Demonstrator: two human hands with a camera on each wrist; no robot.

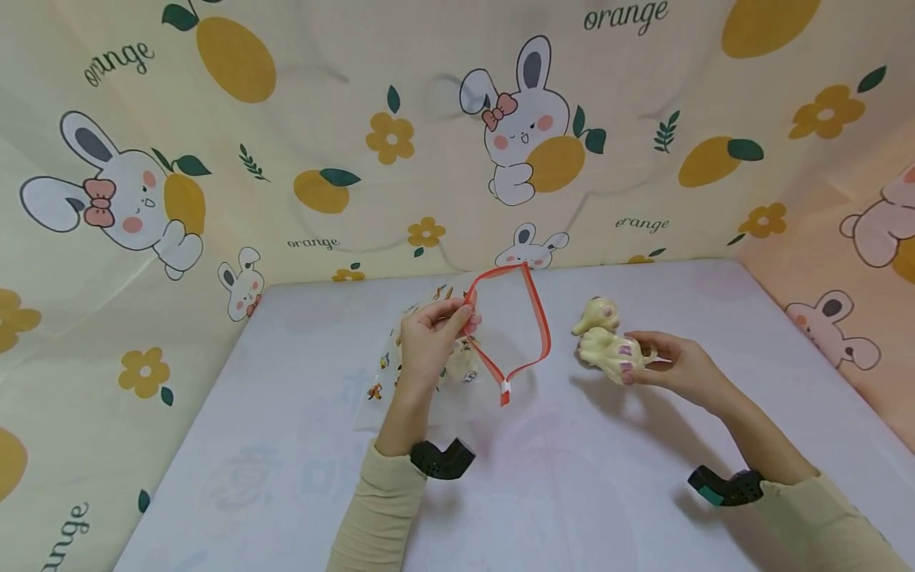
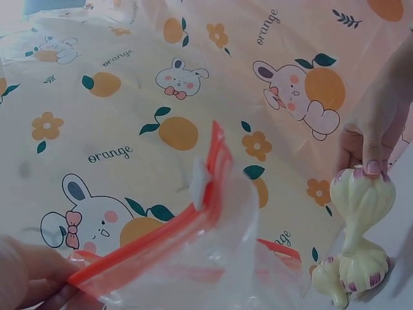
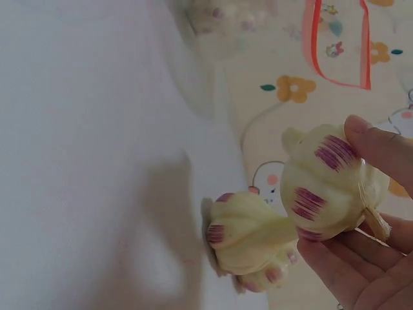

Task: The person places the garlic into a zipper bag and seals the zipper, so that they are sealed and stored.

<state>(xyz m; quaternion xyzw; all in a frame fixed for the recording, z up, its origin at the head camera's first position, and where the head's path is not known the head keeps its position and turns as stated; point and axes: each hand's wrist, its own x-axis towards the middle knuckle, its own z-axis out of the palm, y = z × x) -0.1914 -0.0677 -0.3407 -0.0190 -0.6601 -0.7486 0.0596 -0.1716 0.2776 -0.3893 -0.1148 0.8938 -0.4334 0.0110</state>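
Note:
My left hand (image 1: 432,338) pinches the red zip edge of a clear plastic bag (image 1: 372,401) printed with small cartoon figures. The bag's mouth gapes in a loop, and a white slider (image 2: 201,184) sits on the red strip. Pale, purple-marked shapes show blurrily through the plastic in the right wrist view. To the right, my right hand (image 1: 682,369) grips a cream garlic bulb (image 3: 329,184) with purple streaks, thumb on one side and fingers on the other. Just beyond it, other garlic bulbs (image 3: 242,236) rest on the table, close together.
A white-covered table (image 1: 543,492) lies under both hands. Behind it hangs a cream cloth (image 1: 429,103) printed with rabbits and oranges, with more cloth along the sides. Black wrist cameras (image 1: 725,486) are strapped to both forearms.

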